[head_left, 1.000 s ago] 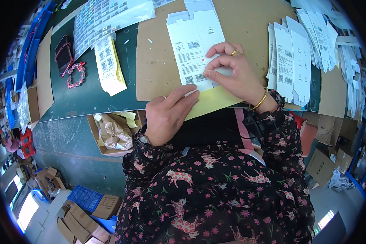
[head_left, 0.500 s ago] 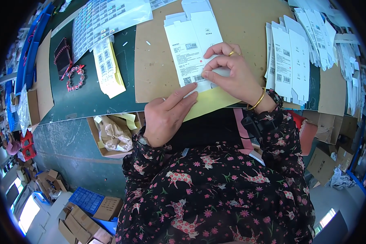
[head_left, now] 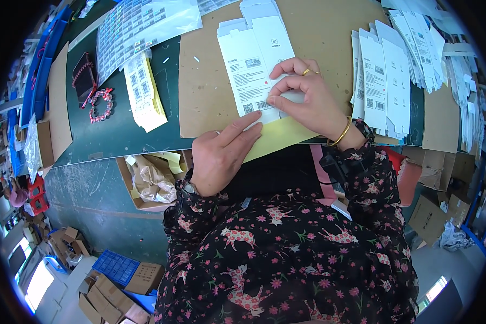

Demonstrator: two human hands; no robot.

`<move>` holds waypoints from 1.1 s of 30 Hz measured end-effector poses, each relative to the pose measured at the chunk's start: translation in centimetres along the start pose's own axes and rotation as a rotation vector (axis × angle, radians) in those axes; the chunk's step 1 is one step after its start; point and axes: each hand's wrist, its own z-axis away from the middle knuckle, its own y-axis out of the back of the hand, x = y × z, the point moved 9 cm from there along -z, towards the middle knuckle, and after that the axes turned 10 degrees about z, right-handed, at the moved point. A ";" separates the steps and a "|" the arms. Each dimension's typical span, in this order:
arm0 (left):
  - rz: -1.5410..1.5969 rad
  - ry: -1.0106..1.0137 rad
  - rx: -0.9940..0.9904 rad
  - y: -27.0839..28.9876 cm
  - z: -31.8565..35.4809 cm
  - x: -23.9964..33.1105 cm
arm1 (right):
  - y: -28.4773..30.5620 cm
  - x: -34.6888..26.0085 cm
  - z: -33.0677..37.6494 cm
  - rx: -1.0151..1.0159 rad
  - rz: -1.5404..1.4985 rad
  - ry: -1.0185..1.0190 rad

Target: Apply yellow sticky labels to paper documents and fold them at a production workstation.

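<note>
A flat, unfolded white carton [head_left: 249, 70] with printed text and codes lies on the brown cardboard sheet in front of me. Across its near end is a yellow backing strip [head_left: 281, 136]. My left hand [head_left: 218, 156] rests its outstretched index and middle fingers on the carton's near left corner and the strip's edge; its thumb is hidden. Over the carton's near right part, my right hand [head_left: 313, 102] has thumb and index finger pinched together beside the printed barcode. Whatever sits between those fingertips is too small to make out.
Flat white cartons [head_left: 380, 81] are stacked at the right. Left of the cardboard sheet [head_left: 205, 97] lie a yellow-edged label stack [head_left: 144, 94], a bead bracelet [head_left: 100, 105] and a dark phone [head_left: 83, 78]. A sheet of labels [head_left: 140, 27] lies farther back. Below the table edge stands an open box [head_left: 140, 202].
</note>
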 end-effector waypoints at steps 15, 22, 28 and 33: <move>0.018 0.010 0.006 0.1 0.0 -0.5 | -0.3 -0.9 -0.1 0.111 0.141 0.007; -0.003 0.006 -0.005 0.1 -1.2 1.0 | 0.0 0.3 -0.1 0.281 0.138 -0.048; 0.061 0.014 0.008 0.7 -0.4 2.9 | -0.6 0.2 0.4 0.196 0.157 -0.035; 0.106 0.105 -0.052 0.5 0.0 3.1 | 0.8 -1.4 0.7 0.142 0.159 -0.087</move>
